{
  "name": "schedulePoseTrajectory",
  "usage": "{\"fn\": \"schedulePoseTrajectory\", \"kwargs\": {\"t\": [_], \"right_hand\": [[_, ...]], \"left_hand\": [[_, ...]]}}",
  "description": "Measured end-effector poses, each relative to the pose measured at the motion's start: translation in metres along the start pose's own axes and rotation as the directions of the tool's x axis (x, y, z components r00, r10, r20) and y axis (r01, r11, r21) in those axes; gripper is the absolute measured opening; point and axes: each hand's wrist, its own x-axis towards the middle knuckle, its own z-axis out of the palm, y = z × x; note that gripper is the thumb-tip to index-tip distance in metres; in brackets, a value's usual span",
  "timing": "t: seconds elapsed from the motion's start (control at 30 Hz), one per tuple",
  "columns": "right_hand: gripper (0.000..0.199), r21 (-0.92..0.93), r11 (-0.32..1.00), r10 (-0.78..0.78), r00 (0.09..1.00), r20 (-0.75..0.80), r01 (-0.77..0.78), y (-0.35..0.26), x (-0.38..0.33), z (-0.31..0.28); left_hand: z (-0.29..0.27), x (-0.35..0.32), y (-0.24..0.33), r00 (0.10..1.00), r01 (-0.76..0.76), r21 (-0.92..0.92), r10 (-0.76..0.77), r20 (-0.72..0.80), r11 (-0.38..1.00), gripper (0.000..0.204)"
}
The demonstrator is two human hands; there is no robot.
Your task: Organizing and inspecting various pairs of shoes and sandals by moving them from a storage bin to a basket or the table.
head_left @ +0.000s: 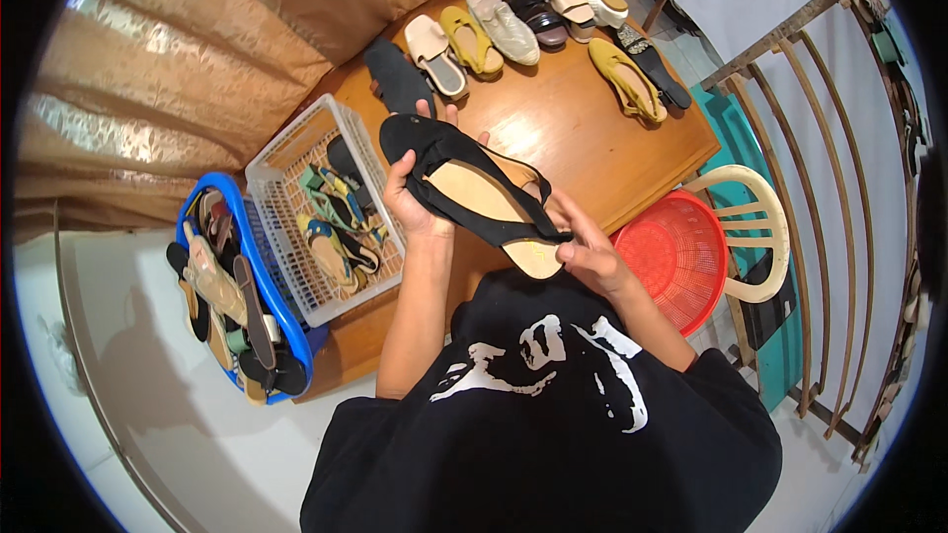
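Head camera, and I'm looking straight down on a black sandal (479,190), held up in front of the shirt, near the table (563,133). Left hand (420,202) has the toe end, thumb along the near side, fingertips poking out past the far edge; the rest of those fingers are hidden from me. Right hand (590,249) pinches the heel end between thumb and fingers.

Over to the containers! The white crate (355,301) holds sandals (324,247) in green, yellow, blue and black, so jumbled I can't count them. Just beside it, the blue basket (301,341) is heaped with brown, black and beige shoes (217,281), some jutting over the rim; its lower layers are buried. The red basket (667,257) shows me its mesh inside, partly behind the right forearm, next to a cream chair (772,222).

Along the table's far edge, more footwear (502,25) in a row. Far right, a rack (829,188) bends out of frame. Writing? White lettering on the black shirt (543,464), and a small yellow mark on the sandal's heel, too tiny to read.
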Motion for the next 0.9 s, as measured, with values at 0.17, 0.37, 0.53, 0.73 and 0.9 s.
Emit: {"fn": "schedulePoseTrajectory", "kwargs": {"t": [0.17, 0.37, 0.53, 0.73, 0.9], "right_hand": [[0.082, 0.184, 0.975, 0.143, 0.986, -0.08, -0.127, -0.008, -0.004, -0.035], [0.079, 0.186, 0.975, 0.143, 0.983, -0.119, -0.119, -0.022, -0.001, -0.082], [0.078, 0.248, 0.951, 0.234, 0.955, -0.184, -0.185, -0.022, 0.006, -0.123], [0.069, 0.167, 0.97, 0.229, 0.902, -0.366, -0.179, -0.002, 0.018, -0.172], [0.068, -0.146, 0.953, 0.143, 0.818, -0.557, -0.266, 0.033, 0.03, -0.231]], "left_hand": [[-0.015, 0.032, -0.043, 0.997, 0.071, 0.04, -0.07, -0.033, 0.997, 0.074], [-0.017, 0.066, -0.092, 0.989, 0.128, 0.077, -0.121, -0.087, 0.989, 0.072], [-0.028, 0.098, -0.121, 0.957, 0.219, 0.144, -0.184, -0.224, 0.965, 0.066], [-0.07, 0.145, -0.154, 0.844, 0.442, 0.229, -0.315, -0.435, 0.867, 0.029], [-0.12, 0.19, -0.172, 0.796, 0.582, 0.561, -0.273, -0.54, 0.588, 0.017]]}}
